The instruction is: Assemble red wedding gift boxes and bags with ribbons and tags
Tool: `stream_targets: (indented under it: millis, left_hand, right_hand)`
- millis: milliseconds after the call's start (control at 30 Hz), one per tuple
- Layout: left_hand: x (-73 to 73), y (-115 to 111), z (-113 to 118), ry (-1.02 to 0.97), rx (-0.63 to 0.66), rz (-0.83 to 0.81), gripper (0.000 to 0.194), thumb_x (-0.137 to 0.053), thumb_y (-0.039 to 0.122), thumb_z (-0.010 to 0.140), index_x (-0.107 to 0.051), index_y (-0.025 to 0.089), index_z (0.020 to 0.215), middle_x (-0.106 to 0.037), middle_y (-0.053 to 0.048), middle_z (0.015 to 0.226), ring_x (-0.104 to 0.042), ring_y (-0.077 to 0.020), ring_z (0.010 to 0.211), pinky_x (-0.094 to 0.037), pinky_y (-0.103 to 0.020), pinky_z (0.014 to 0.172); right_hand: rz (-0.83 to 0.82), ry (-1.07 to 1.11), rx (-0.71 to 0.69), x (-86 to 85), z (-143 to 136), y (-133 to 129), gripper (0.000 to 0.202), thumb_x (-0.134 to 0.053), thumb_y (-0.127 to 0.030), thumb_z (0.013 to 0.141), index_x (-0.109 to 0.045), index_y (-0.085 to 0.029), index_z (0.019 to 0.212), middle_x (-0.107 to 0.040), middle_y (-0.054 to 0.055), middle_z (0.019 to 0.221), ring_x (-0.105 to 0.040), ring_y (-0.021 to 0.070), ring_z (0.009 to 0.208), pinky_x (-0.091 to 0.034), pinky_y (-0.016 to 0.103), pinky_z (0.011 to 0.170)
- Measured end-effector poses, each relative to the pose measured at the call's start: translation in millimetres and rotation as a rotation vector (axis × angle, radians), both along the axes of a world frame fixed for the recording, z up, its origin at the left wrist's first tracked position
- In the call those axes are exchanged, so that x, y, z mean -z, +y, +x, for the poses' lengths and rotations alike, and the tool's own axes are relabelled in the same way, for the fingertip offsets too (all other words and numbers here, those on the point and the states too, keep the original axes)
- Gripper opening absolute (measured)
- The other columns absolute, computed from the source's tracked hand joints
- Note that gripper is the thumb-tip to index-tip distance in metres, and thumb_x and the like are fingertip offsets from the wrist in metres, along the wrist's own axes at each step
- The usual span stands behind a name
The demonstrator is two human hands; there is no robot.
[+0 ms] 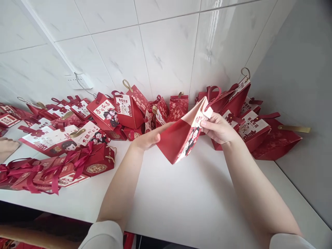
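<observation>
Red gift box point(172, 140) at frame centre, over table point(181, 207). Right hand point(216, 128) pinches top edge; left hand point(149, 138) at side, hidden fingers' grip unclear. Best: light pinch, steady palm, no creasing.

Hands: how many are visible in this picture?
3: the left hand and right hand at the raised red box, and another person's hand at the left edge.

red box point(173, 138) with black-and-white cartoon figures, crimson ribbons point(55, 180), grey-veined white tiles point(168, 45), white tabletop point(181, 207)
</observation>
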State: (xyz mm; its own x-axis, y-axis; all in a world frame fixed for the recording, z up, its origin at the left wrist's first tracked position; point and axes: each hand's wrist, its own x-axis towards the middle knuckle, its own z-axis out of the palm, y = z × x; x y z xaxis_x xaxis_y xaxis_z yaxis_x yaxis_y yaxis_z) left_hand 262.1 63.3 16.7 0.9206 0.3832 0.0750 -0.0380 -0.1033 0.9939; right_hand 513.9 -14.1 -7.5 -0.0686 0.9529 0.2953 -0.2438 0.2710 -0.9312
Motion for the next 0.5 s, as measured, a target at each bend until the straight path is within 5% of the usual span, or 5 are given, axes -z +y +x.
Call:
stream_targets:
  millis: [100, 300, 400, 500]
  left_hand:
    - [4.0, -1.3, 5.1, 0.043, 0.016, -0.039, 0.083, -0.075, 0.068, 0.057, -0.06, 0.027, 0.128, -0.067, -0.013, 0.118, -0.064, -0.0365, 0.109, -0.055, -0.045, 0.086]
    - [2.1, 0.2, 12.7, -0.01, -0.394, -0.005, 0.061, -0.056, 0.058, 0.081, -0.048, 0.036, 0.137, -0.059, -0.006, 0.132, -0.058, -0.032, 0.119, -0.055, -0.045, 0.088]
    - [3.9, 1.3, 19.5, -0.031, -0.633, 0.184, 0.068, -0.06, 0.055, 0.08, -0.04, 0.035, 0.142, -0.047, -0.007, 0.145, -0.046, -0.0324, 0.133, -0.049, -0.047, 0.098]
    - [8.6, -0.2, 25.3, -0.041, -0.792, 0.423, 0.075, -0.069, 0.052, 0.076, -0.04, 0.031, 0.142, -0.041, -0.008, 0.149, -0.038, -0.0322, 0.138, -0.037, -0.048, 0.111]
  right_hand:
    - [0.013, 0.058, 0.017, 2.8, -6.6, 5.9, 0.037, -0.078, -0.036, 0.076, -0.067, -0.027, 0.11, -0.073, 0.003, 0.102, -0.069, 0.022, 0.093, -0.056, 0.04, 0.087]
    - [-0.027, -0.063, 0.379, 5.5, -26.5, 16.8, 0.038, -0.059, -0.052, 0.089, -0.054, -0.03, 0.12, -0.057, 0.005, 0.132, -0.063, 0.0203, 0.108, -0.051, 0.039, 0.093]
    - [0.076, -0.331, 0.583, 2.5, -35.4, 11.3, 0.033, -0.048, -0.056, 0.093, -0.056, -0.025, 0.101, -0.065, 0.005, 0.111, -0.065, 0.0205, 0.097, -0.049, 0.036, 0.086]
    - [0.171, -0.606, 0.605, -1.6, -41.5, 2.8, 0.036, -0.046, -0.055, 0.095, -0.052, -0.023, 0.081, -0.063, 0.0, 0.076, -0.06, 0.0172, 0.07, -0.045, 0.03, 0.07]
